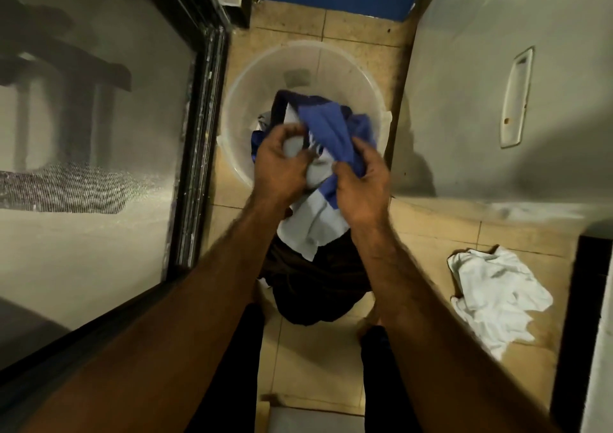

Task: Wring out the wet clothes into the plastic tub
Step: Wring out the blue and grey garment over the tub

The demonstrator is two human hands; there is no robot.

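left hand (pixel 280 164): fingers curled round blue-white garment (pixel 326 134) | right hand (pixel 363 180): gripping same garment | plastic tub (pixel 245 78): 12 o'clock of hands

Seen from above, a left hand (pixel 277 167) and right hand (pixel 363 184) grip a bunched blue-and-white garment (pixel 331 127) over a clear plastic tub (pixel 242 81) at twelve o'clock. Dark clothes (pixel 318 286) lie just below at six; a white cloth (pixel 494 293) lies on the tiled floor (pixel 308 366) at four.

home wash area, tiled floor (pixel 361 41), glass door (pixel 99 134)
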